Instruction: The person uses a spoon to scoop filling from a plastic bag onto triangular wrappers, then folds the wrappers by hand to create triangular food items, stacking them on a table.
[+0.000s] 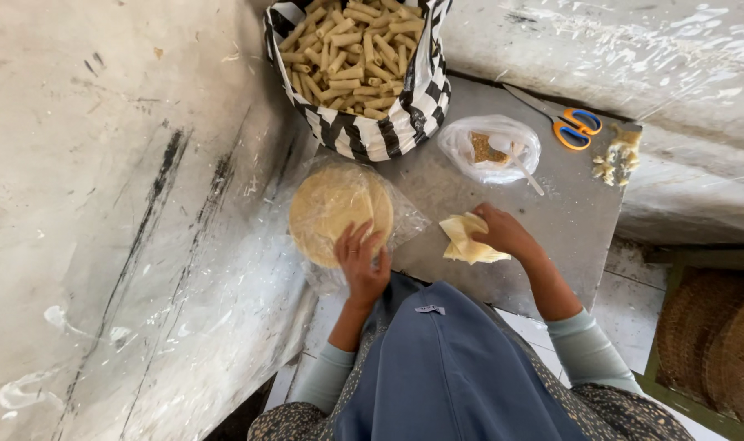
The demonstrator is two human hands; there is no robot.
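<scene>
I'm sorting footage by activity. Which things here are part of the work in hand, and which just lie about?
In use:
left hand on the wrapper stack
right hand on a folded wrapper
bag of rolls
filling bag with spoon

Lying about:
scissors
scraps
baskets

Low table (568, 212) in front of person. Wrapper stack (339, 208) at table's left edge, on plastic sheet (408, 220); left hand (362, 265) on stack's near rim. Right of stack – folded wrapper (468, 241), under right hand (502, 231). Bag of rolls (372, 122) behind stack, at far left corner; rolls (347, 49) inside it. Plastic bag with filling (490, 147) right of roll bag, spoon (525, 173) in it. Scissors (572, 126) further right, near far edge – scraps pile (617, 159) at right edge. Baskets (715, 335) on floor, right of table.
</scene>
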